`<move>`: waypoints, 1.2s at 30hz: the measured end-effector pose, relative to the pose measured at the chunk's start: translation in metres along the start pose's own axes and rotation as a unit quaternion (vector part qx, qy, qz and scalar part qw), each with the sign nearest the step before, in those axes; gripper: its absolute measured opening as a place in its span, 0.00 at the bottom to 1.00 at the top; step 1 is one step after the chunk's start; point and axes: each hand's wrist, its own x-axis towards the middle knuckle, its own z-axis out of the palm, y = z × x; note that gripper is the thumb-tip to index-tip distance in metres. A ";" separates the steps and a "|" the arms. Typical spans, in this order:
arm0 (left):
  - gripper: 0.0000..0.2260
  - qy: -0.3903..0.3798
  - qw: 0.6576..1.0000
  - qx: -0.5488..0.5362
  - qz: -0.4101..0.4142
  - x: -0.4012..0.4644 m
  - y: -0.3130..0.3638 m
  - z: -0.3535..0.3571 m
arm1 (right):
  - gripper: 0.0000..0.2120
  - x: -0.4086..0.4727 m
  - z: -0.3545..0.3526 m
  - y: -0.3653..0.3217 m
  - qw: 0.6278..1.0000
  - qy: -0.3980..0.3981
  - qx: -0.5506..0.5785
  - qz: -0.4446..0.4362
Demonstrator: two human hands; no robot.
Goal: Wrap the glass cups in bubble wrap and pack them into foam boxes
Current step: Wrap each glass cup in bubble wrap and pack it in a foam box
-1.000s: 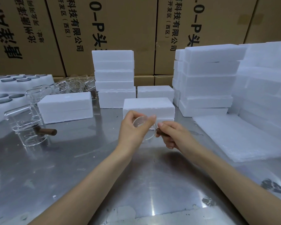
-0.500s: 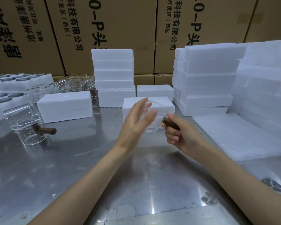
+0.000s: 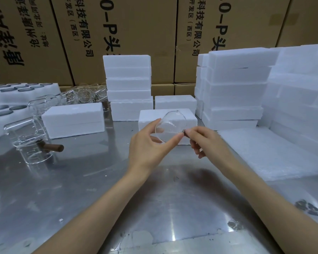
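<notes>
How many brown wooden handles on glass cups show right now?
2. One wooden handle juts from the glass cup lying at the table's left; the other is pinched in the right hand. The glass cluster behind may hide more.

Steel worktop [image 3: 92, 189], scuffed, with bright glare streaks near the front edge. A dark smudge [image 3: 309, 207] sits toward the right edge; a small white crumb [image 3: 61, 220] lies toward the front left. Along the far edge stands a wall of brown cardboard cartons [image 3: 136, 24], printed in black Chinese characters and Latin letters, the print turned on its side. Two smaller cartons [image 3: 173, 88] show low at the back, between the white stacks. At the left edge, white trays [image 3: 0, 99] carry rows of dark round discs [image 3: 1, 113].
</notes>
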 end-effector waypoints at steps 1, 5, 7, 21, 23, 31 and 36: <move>0.32 0.006 1.000 0.015 -0.002 0.000 0.000 0.000 | 0.11 -0.001 0.001 0.001 1.000 0.000 -0.019 -0.018; 0.30 0.013 0.998 0.061 0.020 0.000 0.000 -0.001 | 0.11 -0.002 0.004 0.003 0.999 -0.025 -0.006 -0.033; 0.34 0.001 0.998 0.049 0.048 0.000 0.001 0.000 | 0.12 -0.003 0.004 0.003 0.999 -0.044 0.014 -0.021; 0.12 0.051 0.986 -0.161 0.006 -0.001 0.008 0.008 | 0.13 -0.009 0.014 -0.001 0.990 -0.131 0.048 -0.008; 0.08 0.055 0.980 -0.190 -0.017 0.002 0.010 0.006 | 0.13 -0.009 0.014 -0.001 0.990 -0.129 0.057 -0.007; 0.11 0.035 0.972 -0.223 -0.059 0.005 0.015 -0.001 | 0.14 -0.003 0.006 0.007 0.984 -0.140 0.106 0.028; 0.12 -0.039 0.968 -0.246 -0.037 0.006 0.018 -0.009 | 0.14 0.001 0.000 0.011 0.970 -0.158 0.181 0.048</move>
